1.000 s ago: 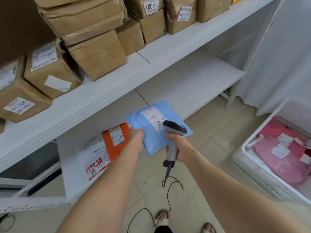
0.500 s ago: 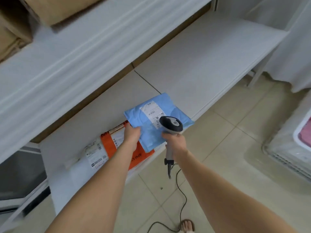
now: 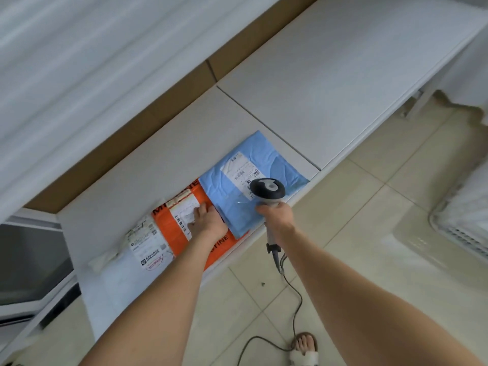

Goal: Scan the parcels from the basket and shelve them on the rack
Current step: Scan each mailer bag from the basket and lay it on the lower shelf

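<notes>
The crinkled blue plastic mailer parcel with a white label lies flat on the lower white shelf of the rack, its near-left edge overlapping an orange plastic parcel. A white plastic parcel sits just left of that. The left hand rests loose on the orange parcel, fingers flat, gripping nothing. The right hand is clenched round the handle of a grey corded barcode scanner, whose head hovers above the blue parcel.

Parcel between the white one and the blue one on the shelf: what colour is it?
The orange parcel is bright orange with black lettering; the head view shows it best.
</notes>
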